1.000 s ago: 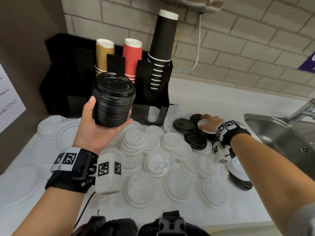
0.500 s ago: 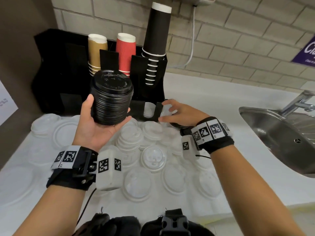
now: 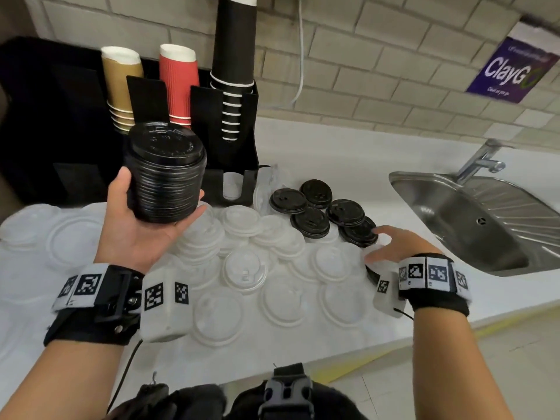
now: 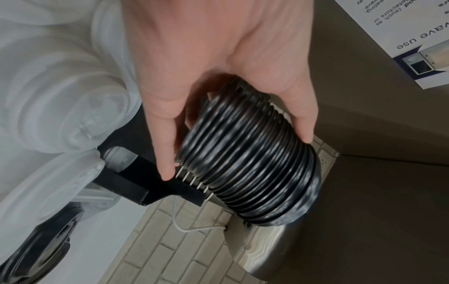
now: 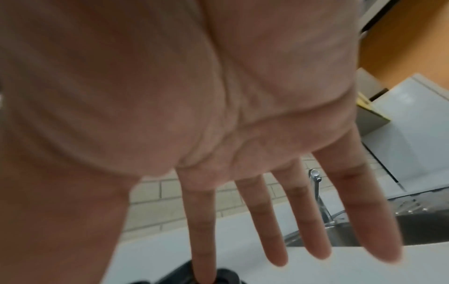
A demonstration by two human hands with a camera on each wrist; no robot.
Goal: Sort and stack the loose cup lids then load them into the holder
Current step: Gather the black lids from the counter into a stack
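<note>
My left hand (image 3: 142, 225) holds a tall stack of black lids (image 3: 165, 174) upright above the counter, thumb on one side and fingers on the other; the left wrist view shows the same stack of black lids (image 4: 252, 163) between my fingers (image 4: 167, 146). Several loose black lids (image 3: 315, 204) lie on the counter right of the black holder (image 3: 230, 140). My right hand (image 3: 391, 241) hovers low by the nearest black lid (image 3: 357, 233), fingers straight and spread, holding nothing. In the right wrist view my fingers (image 5: 301, 215) are extended. Several clear lids (image 3: 245, 268) cover the counter.
The holder carries gold cups (image 3: 121, 83), red cups (image 3: 178, 83) and a tall black cup stack (image 3: 235, 56). A steel sink (image 3: 472, 219) with a tap (image 3: 481, 159) lies at the right. The counter's front edge (image 3: 394, 338) runs below my right wrist.
My right hand went from the black lids to the holder's front and has now swung back right, open, beside the black lids. The left hand keeps the stack steady.
</note>
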